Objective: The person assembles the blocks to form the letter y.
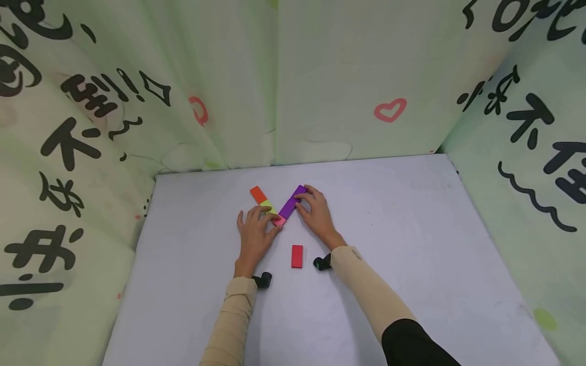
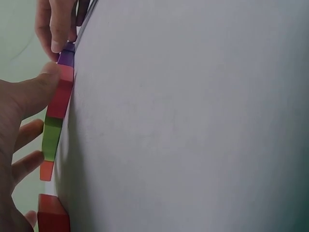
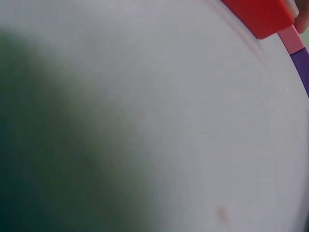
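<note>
Flat coloured blocks lie on the white table in a V. Its left arm has an orange block (image 1: 258, 194) and a yellow-green block (image 1: 267, 205); a pink block (image 1: 279, 222) forms the point, and a purple length (image 1: 288, 208) makes the right arm. My left hand (image 1: 254, 236) pinches the pink block between thumb and index finger, its other fingers near the yellow-green block (image 2: 52, 137). With thumb and fingertips my right hand (image 1: 319, 213) holds the purple piece from its right side. A red block (image 1: 297, 256) lies apart, nearer me, between the forearms.
Pale green curtains (image 1: 320, 91) with black writing hang behind the table (image 1: 412, 244) and along both sides. A black wrist device (image 1: 263, 280) sits at the left wrist, another (image 1: 322, 263) at the right. The red block (image 3: 263, 17) also shows in the right wrist view.
</note>
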Demonstrator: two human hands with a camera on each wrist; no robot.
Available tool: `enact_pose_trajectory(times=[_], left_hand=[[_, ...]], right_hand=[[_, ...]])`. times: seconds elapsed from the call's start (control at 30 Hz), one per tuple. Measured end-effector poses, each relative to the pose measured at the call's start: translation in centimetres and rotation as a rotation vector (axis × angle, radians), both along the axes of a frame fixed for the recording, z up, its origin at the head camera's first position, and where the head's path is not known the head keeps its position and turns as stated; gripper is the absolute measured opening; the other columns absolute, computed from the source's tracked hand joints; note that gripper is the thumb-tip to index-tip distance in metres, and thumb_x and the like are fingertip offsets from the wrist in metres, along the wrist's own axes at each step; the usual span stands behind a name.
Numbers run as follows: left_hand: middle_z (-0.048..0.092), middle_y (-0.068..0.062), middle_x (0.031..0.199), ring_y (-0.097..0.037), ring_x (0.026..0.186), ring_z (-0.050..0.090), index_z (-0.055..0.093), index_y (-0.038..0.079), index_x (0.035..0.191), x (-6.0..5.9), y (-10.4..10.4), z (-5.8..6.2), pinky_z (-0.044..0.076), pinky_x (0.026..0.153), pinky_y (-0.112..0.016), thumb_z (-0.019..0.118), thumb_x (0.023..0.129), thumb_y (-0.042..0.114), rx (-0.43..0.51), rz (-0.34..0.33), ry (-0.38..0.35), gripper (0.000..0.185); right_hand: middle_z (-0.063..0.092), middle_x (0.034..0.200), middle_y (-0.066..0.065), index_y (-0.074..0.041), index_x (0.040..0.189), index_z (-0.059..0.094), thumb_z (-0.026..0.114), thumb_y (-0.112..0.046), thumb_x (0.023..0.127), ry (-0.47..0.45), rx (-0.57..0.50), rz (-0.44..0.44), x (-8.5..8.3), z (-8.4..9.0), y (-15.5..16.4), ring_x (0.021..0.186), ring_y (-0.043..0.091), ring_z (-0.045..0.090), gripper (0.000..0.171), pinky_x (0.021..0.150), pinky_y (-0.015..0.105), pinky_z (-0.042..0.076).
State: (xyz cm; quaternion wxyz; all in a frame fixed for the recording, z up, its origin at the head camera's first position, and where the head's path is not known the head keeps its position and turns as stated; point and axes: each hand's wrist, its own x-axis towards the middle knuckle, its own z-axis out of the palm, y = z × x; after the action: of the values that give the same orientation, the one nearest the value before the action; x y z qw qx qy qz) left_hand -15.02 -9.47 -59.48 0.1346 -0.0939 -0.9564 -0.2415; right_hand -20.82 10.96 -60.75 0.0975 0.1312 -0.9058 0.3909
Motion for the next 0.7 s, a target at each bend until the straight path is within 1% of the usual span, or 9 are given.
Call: enact_pose_trajectory(times=[0.13,0.4,0.57,0.7], left_hand=[[0.063,-0.001,0.127,-0.025,0.128,0.051,0.073,0.027,0.102,-0.12,-0.04,-0.15,0.019,0.114,-0.068,0.078,0.082,0.041,0.005,-0.003,0.033,0.025],[0.06,0.0,0.13,-0.024,0.131,0.049,0.071,0.028,0.108,-0.27,0.13,0.05,0.019,0.115,-0.068,0.076,0.084,0.043,-0.031,0.008,0.017,0.028],[0.061,0.0,0.129,-0.024,0.13,0.05,0.071,0.029,0.107,-0.14,0.07,0.13,0.02,0.115,-0.068,0.077,0.083,0.043,-0.04,0.012,0.028,0.028],[0.061,-0.001,0.129,-0.025,0.129,0.05,0.072,0.029,0.108,-0.02,0.05,0.0,0.02,0.114,-0.068,0.076,0.083,0.044,-0.052,0.007,0.022,0.029]], right_hand=[[0.048,0.149,0.014,-0.015,0.117,0.069,0.066,-0.022,0.094,0.01,0.008,0.0,-0.13,-0.02,0.04,0.138,0.034,0.045,0.024,0.115,0.052,0.034],[0.047,0.148,0.016,-0.015,0.117,0.068,0.065,-0.021,0.095,0.033,0.009,0.008,-0.33,0.14,0.05,0.138,0.035,0.044,0.023,0.115,0.053,0.033],[0.046,0.149,0.014,-0.016,0.118,0.067,0.064,-0.023,0.095,0.016,0.027,0.011,-0.27,0.06,-0.02,0.138,0.034,0.043,0.024,0.115,0.053,0.033],[0.046,0.15,0.013,-0.016,0.118,0.068,0.064,-0.023,0.096,0.006,0.027,0.007,-0.09,0.03,0.0,0.139,0.034,0.043,0.024,0.116,0.053,0.032]])
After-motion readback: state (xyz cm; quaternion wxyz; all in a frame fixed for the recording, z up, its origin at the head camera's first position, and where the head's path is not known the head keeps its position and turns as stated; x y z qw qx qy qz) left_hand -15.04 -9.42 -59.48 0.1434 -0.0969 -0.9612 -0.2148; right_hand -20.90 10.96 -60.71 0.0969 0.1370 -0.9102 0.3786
